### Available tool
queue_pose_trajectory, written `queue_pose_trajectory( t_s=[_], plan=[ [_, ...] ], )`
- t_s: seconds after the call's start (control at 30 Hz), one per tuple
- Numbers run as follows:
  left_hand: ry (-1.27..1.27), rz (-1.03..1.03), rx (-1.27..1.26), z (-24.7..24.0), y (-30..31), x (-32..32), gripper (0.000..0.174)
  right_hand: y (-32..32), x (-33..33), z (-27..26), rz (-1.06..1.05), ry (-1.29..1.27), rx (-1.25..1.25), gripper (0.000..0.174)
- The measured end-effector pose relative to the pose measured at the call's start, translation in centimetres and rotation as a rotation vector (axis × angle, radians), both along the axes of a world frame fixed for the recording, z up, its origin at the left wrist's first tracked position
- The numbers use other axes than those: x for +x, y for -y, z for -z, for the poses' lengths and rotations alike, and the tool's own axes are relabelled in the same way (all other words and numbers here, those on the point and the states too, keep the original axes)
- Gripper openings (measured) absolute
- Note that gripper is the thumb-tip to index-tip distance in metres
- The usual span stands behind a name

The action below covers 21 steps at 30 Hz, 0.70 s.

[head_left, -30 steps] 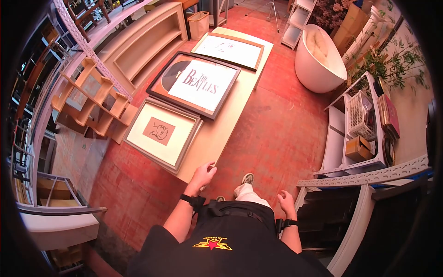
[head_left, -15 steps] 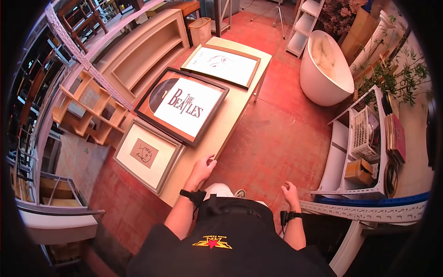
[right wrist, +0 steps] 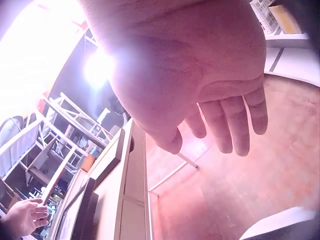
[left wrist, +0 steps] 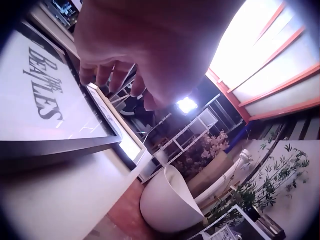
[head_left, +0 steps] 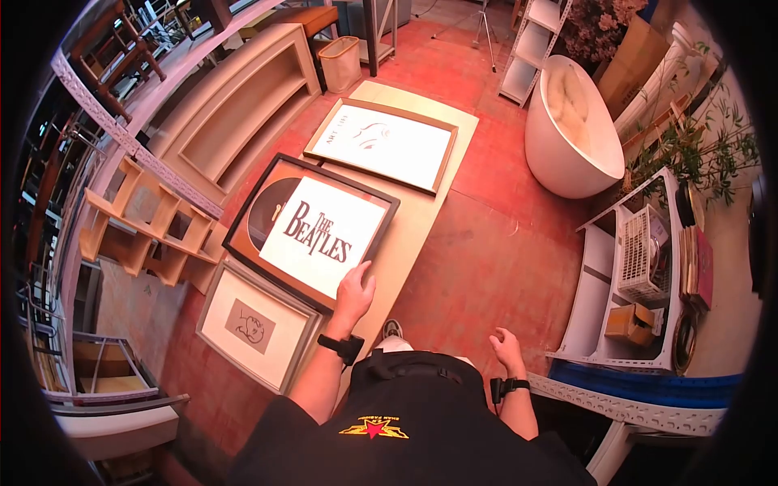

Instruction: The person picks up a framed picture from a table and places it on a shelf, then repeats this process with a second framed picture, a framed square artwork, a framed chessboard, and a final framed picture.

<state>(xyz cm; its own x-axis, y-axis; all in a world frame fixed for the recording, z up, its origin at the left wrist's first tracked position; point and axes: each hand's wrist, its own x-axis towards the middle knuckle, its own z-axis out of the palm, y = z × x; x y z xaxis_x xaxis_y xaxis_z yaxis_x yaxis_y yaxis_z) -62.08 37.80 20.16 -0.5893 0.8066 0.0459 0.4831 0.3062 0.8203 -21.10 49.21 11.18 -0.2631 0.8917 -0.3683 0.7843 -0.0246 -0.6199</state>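
Note:
Three framed pictures lie in a row on a long pale wooden table (head_left: 409, 235). The middle one is a black-framed Beatles picture (head_left: 320, 231) with a dark record beside the white sheet. Nearer the body lies a grey-framed sketch (head_left: 275, 320), and at the far end a wood-framed line drawing (head_left: 397, 146). My left hand (head_left: 354, 298) is over the near right corner of the Beatles frame, overlapping its edge in the head view; its fingers hang loosely bent in the left wrist view. My right hand (head_left: 508, 353) hangs beside the body, fingers relaxed, holding nothing.
Left of the table stand a wooden shelf unit (head_left: 154, 215) and a long cabinet (head_left: 235, 121). A white bathtub (head_left: 571, 138) is at the far right. On the right, a white rack (head_left: 596, 283) holds a basket (head_left: 640, 255) and a cardboard box (head_left: 630, 322). Red floor runs between.
The body has advanced along the table. My left hand has moved from the table's near end, past the grey-framed sketch, to the Beatles frame's corner. My right hand stays at the side.

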Motion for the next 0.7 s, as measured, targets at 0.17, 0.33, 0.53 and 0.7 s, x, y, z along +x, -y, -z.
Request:
queue_pose_trajectory(
  t_s=[0.17,0.33,0.53,0.7],
  plan=[
    [-0.255,-0.05,-0.087,2.3,-3.2,-3.8,0.05,-3.4,-2.9,-1.2,-0.023,0.013,0.025,0.043],
    [-0.175,-0.074,-0.365,5.0,-4.0,-4.9,0.069,-6.5,-5.6,-3.0,-0.049,0.011,0.011,0.043],
    [-0.118,-0.046,-0.632,5.7,-4.6,-2.3,0.077,-11.5,-7.2,-1.4,-0.142,0.044,-0.105,0.045],
    [-0.098,-0.186,-0.76,5.9,-6.4,-0.7,0.079,-19.7,-8.9,-0.2,-0.259,0.003,-0.074,0.044]
  ],
)
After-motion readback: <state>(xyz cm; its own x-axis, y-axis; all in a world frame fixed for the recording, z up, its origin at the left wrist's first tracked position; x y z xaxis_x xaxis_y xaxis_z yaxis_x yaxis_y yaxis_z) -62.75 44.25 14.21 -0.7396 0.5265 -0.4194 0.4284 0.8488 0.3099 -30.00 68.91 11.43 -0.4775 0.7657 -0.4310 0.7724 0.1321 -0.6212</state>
